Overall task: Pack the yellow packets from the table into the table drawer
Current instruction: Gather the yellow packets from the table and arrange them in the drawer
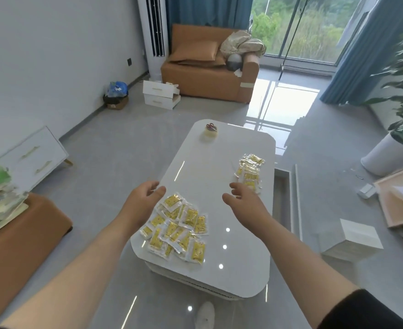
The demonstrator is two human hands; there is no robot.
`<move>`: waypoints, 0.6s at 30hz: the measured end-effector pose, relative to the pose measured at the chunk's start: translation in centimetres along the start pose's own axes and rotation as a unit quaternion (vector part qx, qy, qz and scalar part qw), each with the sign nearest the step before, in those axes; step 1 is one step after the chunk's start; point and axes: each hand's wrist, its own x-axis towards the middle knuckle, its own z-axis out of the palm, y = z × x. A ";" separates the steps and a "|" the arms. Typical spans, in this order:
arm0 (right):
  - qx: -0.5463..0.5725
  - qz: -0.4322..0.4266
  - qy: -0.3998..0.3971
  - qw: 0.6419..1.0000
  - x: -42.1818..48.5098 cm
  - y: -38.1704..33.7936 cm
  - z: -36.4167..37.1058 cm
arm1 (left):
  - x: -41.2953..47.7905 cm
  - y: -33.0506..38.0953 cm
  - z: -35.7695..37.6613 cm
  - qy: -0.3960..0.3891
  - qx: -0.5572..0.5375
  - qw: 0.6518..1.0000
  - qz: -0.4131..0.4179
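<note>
A heap of several yellow packets (176,227) lies near the left front of the glossy white table (219,167). A second, stacked pile of yellow packets (250,169) sits at the table's right edge. My left hand (143,198) hovers over the table's left edge just above the heap, fingers relaxed, holding nothing. My right hand (243,198) hovers between the two piles, fingers loosely spread and empty. An open drawer (283,198) juts from the table's right side, seen edge-on; its inside is hard to read.
A tape roll with red scissors (210,130) stands at the table's far end. A white box (352,238) and a tray (400,193) lie on the floor to the right, an orange stool (17,236) with papers to the left. My foot (204,314) is below the table.
</note>
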 end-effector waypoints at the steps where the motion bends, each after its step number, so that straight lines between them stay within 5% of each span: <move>1: 0.006 0.007 -0.002 1.000 1.4 0.2 0.1 | 1.4 -0.3 0.4 -0.005 -0.001 1.000 -0.007; 18: 0.045 0.182 -0.043 0.981 23.1 8.5 8.3 | 22.7 -14.0 7.8 -0.076 0.019 0.980 -0.183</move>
